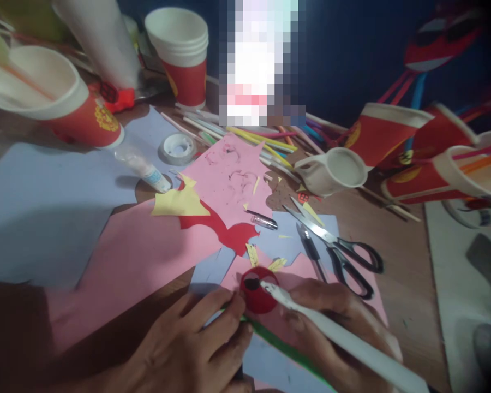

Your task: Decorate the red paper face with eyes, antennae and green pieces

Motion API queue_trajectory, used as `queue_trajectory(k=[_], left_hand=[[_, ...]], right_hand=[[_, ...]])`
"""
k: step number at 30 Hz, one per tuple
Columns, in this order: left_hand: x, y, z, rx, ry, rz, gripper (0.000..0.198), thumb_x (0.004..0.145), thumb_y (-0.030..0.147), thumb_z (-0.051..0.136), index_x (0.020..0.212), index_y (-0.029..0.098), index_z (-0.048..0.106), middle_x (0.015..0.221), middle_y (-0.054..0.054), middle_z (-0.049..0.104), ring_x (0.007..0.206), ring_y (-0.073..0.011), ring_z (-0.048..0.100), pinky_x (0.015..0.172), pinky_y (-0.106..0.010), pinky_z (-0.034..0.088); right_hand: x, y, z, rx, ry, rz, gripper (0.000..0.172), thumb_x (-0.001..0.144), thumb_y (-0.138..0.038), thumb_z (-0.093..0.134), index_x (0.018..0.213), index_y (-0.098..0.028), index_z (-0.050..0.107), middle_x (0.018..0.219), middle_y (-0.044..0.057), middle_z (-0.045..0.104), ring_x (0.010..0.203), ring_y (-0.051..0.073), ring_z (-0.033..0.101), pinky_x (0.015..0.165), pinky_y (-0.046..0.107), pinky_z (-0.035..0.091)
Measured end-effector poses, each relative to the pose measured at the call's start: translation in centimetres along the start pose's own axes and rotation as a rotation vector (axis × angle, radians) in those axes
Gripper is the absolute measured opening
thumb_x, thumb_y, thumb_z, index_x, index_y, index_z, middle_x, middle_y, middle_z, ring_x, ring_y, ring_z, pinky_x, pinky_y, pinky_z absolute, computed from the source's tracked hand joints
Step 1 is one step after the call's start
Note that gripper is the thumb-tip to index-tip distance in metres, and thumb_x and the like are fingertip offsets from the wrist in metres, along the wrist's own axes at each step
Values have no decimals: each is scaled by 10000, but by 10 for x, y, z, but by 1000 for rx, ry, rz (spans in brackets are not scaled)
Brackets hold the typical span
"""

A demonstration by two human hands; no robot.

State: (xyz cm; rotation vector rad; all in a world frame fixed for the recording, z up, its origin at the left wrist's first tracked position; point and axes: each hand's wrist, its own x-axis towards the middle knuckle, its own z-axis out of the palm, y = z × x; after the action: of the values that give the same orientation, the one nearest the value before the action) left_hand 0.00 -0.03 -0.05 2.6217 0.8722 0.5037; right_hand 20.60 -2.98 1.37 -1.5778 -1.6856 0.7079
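**Hands at red disc, pen tip down**

Left hand (196, 338) is laid low at the near edge of the bench (401, 273). Its fingers (219, 303) are stretched almost flat with nothing gripped, and the tips are pressed on the left rim of a red paper disc (262, 300). Right hand (343, 322) is closed round a white pen (335, 334), whose tip is set on the disc beside a black blot. Disc is lying on pink paper (147, 256), with a green strip (286, 349) just below it.

Risks, as judged:
- Blot may be smeared if wet, the left fingertips being so near.
- Disc may be dragged, being pinned on one side only.
- Open scissors (339, 254) are lying just beyond the right hand, so a knuckle could be caught on the blades.

Containers:
- Stacked paper cups (184, 54) are upright at the back, the top one seen empty.
- Tilted cup (53, 93) at far left has a thin stick inside.
- White cup (335, 172) is on its side, empty as far as can be seen.
- Red cups (445, 174) are tipped over at right with straws inside, and could be rolled by a nudge.
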Motion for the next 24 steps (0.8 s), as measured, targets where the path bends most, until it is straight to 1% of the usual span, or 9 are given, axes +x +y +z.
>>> queue_trajectory(k=[2, 4, 6, 8, 12, 15, 18, 21, 24], left_hand=[[-1, -3, 1, 5, 1, 23, 307, 876, 481, 456, 928, 255, 658, 1062, 9, 685, 971, -187, 562, 749, -328, 402], [-1, -6, 3, 13, 53, 64, 308, 875, 473, 451, 915, 253, 663, 1062, 1, 680, 956, -192, 562, 741, -322, 403], [-2, -9, 5, 18, 99, 112, 310, 884, 448, 435, 907, 245, 668, 1056, -13, 676, 934, -201, 562, 739, -325, 404], [-4, -10, 7, 21, 96, 137, 310, 890, 425, 422, 924, 240, 669, 1068, -30, 668, 937, -218, 557, 745, -339, 405], [-8, -11, 8, 32, 40, 129, 314, 889, 438, 417, 987, 256, 654, 1129, -36, 640, 981, -233, 536, 774, -353, 405], [-7, -11, 6, 52, 36, 142, 317, 884, 454, 423, 994, 265, 653, 1138, -30, 631, 990, -227, 530, 780, -343, 399], [-3, -8, -1, 58, 40, 128, 304, 884, 451, 435, 972, 267, 661, 1110, -16, 646, 979, -212, 540, 788, -332, 390], [-1, -5, -4, 46, 1, 54, 285, 884, 445, 451, 957, 270, 664, 1111, 8, 659, 982, -200, 546, 805, -329, 380], [-2, -6, 0, 41, 39, 100, 315, 889, 457, 423, 941, 265, 667, 1090, 13, 670, 954, -199, 550, 777, -328, 372]], right_hand=[[2, -2, -6, 53, 43, 53, 231, 798, -181, 592, 997, -283, 534, 799, 19, 708, 654, 204, 694, 508, 267, 580], [5, -5, -13, 159, 74, 96, 224, 829, -183, 566, 1031, -277, 541, 821, 9, 704, 680, 172, 687, 573, 246, 580], [8, -7, -19, 273, 73, 137, 219, 851, -180, 546, 1049, -273, 549, 863, 0, 701, 737, 141, 676, 645, 212, 568], [8, -9, -25, 359, 46, 190, 188, 858, -190, 553, 1028, -269, 559, 868, -9, 702, 770, 121, 665, 678, 178, 548], [3, -13, -31, 431, -6, 292, 92, 889, -278, 519, 906, -237, 600, 712, -14, 689, 656, 111, 643, 592, 164, 518], [-2, -15, -24, 389, 0, 334, 126, 877, -283, 513, 812, -215, 596, 603, -18, 651, 548, 119, 618, 493, 176, 493], [-5, -14, -11, 279, 41, 356, 38, 828, -233, 559, 841, -209, 585, 664, -3, 674, 561, 139, 639, 489, 196, 505], [-7, -12, 1, 211, 75, 288, 63, 798, -215, 597, 860, -215, 602, 791, 21, 714, 648, 160, 674, 552, 219, 536], [-9, -10, 9, 140, 133, 239, 51, 763, -244, 637, 803, -233, 608, 693, -8, 708, 540, 155, 653, 455, 215, 513]])
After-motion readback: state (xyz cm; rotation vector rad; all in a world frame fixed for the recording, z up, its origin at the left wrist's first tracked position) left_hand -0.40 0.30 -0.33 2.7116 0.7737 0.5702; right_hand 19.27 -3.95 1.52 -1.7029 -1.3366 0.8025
